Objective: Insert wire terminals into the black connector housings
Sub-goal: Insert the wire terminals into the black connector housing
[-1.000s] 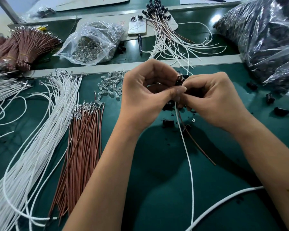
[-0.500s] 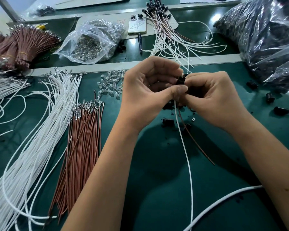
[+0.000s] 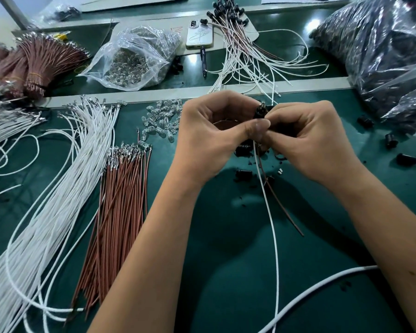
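- Head view, centre of the frame: both of my hands meet above the green table (image 3: pixel 216 272). The left hand (image 3: pixel 214 138) has its grip curled, thumb pressed forward against the right hand (image 3: pixel 305 143), whose fingers pinch the black connector housing (image 3: pixel 262 111).
- Change against the half-second-old picture: very little. The hands have stayed locked together and the housing has barely tilted, so I judge the terminal is being seated, not yet released.
- Below the hands, the white wire (image 3: pixel 271 224) and the brown wire (image 3: pixel 283 207) hang from the housing down to the table.
- Left of the frame: loose white wires (image 3: pixel 65 188) and brown wires (image 3: pixel 120 200) wait; spare housings (image 3: pixel 392 140) lie at right.
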